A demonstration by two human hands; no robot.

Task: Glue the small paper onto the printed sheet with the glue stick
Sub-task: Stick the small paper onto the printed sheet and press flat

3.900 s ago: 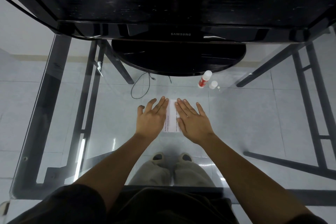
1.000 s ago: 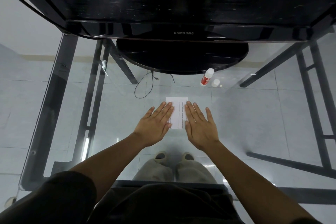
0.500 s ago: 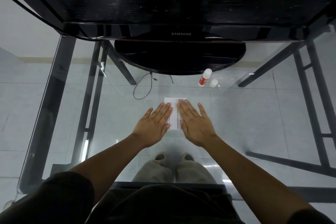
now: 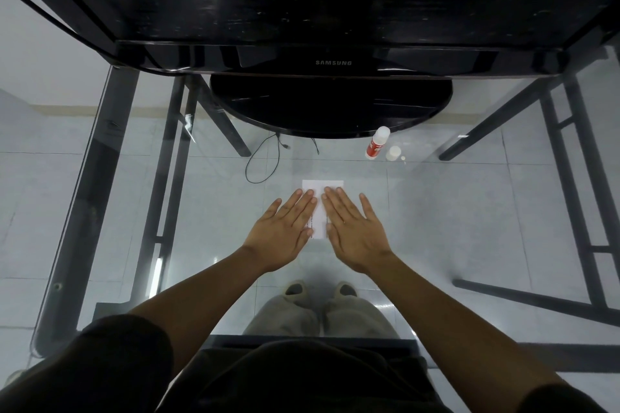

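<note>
A white printed sheet [image 4: 320, 208] lies flat on the glass table, mostly covered by my hands. My left hand [image 4: 285, 230] rests palm down on its left part, fingers spread. Flat on the right part lies my right hand [image 4: 352, 228], fingers spread too. Neither hand holds anything. I cannot tell the small paper apart from the sheet. The red and white glue stick [image 4: 377, 143] stands uncapped at the back right, with its white cap [image 4: 393, 153] beside it.
A black monitor with a round base [image 4: 330, 104] stands at the back of the glass table [image 4: 134, 178]. A thin cable [image 4: 265, 161] loops left of the sheet. Black table legs show through the glass on both sides.
Both hands have slid forward and closer together over the sheet since a second ago, covering more of it. The glue stick has not moved.
</note>
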